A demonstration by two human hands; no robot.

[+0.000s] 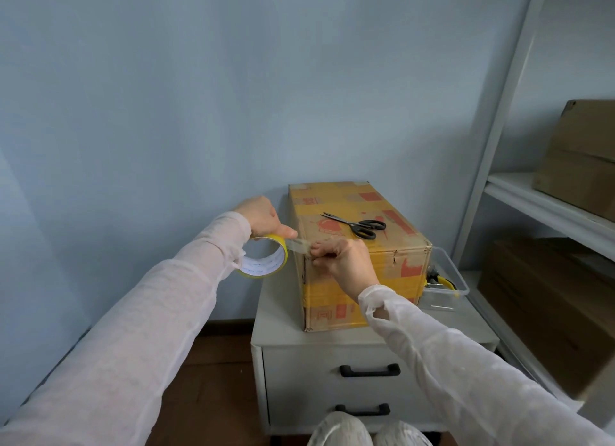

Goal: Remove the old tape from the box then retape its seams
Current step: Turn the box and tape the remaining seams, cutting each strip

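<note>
Blue wall, grey drawer cabinet (283, 329). Your left hand (263, 216) grips the yellow tape roll (266, 264); your right hand (346, 262) pinches its free end at the near corner of the cardboard box (332, 301). Box stands on the cabinet, scissors (359, 226) on top.

- The box (392, 269) is showing matt brown cardboard under glossy yellowish tape (329, 291).
- The tape roll (281, 246) is shining glossy yellow around a white paper core.
- The scissors (357, 225) are showing black plastic handles, metal blades.
</note>
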